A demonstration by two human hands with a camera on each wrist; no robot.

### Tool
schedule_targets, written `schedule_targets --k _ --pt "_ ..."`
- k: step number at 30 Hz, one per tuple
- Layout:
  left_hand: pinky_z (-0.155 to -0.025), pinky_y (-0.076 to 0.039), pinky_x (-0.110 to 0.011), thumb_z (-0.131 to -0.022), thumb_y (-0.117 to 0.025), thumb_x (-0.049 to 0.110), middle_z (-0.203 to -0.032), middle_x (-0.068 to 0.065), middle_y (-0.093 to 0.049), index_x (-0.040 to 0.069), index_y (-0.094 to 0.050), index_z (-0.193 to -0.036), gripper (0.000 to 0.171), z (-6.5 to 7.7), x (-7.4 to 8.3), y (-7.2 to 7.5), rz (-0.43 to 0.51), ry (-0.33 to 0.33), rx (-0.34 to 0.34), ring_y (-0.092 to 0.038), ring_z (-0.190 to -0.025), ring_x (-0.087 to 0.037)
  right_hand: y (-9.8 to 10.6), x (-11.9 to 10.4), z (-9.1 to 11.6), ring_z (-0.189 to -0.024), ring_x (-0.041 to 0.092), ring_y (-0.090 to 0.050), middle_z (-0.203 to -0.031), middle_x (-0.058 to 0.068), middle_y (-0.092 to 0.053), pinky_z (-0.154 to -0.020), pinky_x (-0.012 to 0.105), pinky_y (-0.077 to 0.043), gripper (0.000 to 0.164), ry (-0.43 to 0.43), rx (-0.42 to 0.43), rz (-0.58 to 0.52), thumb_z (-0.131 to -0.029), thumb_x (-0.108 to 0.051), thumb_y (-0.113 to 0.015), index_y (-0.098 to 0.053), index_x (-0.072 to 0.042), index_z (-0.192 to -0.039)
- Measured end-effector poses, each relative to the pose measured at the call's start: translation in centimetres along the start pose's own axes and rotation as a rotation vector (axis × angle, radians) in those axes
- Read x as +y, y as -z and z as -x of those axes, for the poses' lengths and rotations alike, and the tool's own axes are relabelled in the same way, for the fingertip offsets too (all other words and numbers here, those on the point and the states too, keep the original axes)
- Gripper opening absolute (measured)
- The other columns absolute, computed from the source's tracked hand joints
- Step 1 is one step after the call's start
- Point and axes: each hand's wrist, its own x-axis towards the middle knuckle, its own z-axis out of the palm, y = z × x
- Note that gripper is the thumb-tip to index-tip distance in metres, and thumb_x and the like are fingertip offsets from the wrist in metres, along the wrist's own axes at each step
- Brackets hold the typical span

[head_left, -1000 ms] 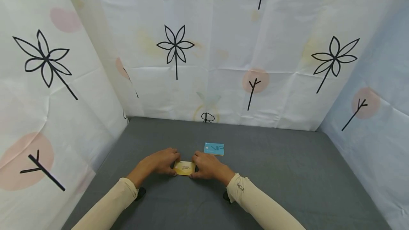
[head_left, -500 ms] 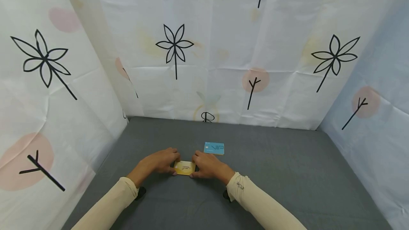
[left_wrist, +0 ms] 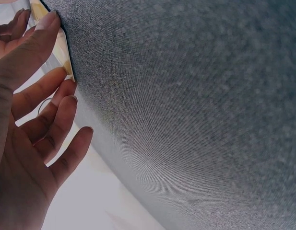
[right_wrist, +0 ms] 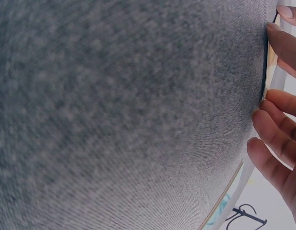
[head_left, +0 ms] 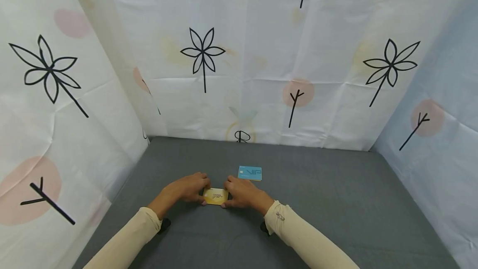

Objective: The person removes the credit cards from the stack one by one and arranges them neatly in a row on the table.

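A yellow card [head_left: 215, 196] with small dark lettering lies on the grey cloth between both hands. My left hand [head_left: 188, 188] grips its left end, thumb at the near corner and index finger at the far one. At the right end my right hand [head_left: 244, 194] holds it the same way. In the left wrist view the card [left_wrist: 61, 45] shows between thumb and index finger, the other fingers spread loosely. Only a thin edge of the card [right_wrist: 271, 57] appears in the right wrist view. Just behind the right hand lies a blue card [head_left: 250, 172] marked VIP, a yellow edge showing under it.
The grey cloth-covered table [head_left: 336, 202] reaches back to a white patterned curtain [head_left: 242, 53]. More patterned curtain hangs along the left [head_left: 56, 128] and right [head_left: 444, 136] sides.
Both hands and the two cards stay where they were. Only the head view has shifted very slightly.
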Motion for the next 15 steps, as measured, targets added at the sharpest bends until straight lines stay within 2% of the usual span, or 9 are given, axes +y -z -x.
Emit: schedule_targets --k 15 --pt "-0.081 -0.048 -0.037 -0.081 -0.084 0.039 -0.101 0.004 -0.055 0.017 -0.066 -0.108 0.039 0.17 -0.02 0.16 0.032 0.006 0.004 -0.051 -0.09 -0.012 0.12 -0.12 -0.09 -0.069 0.005 -0.043 -0.094 -0.004 -0.053 -0.059 0.022 -0.039 0.049 -0.015 -0.003 -0.019 -0.084 -0.056 -0.075 -0.066 -0.016 -0.11"
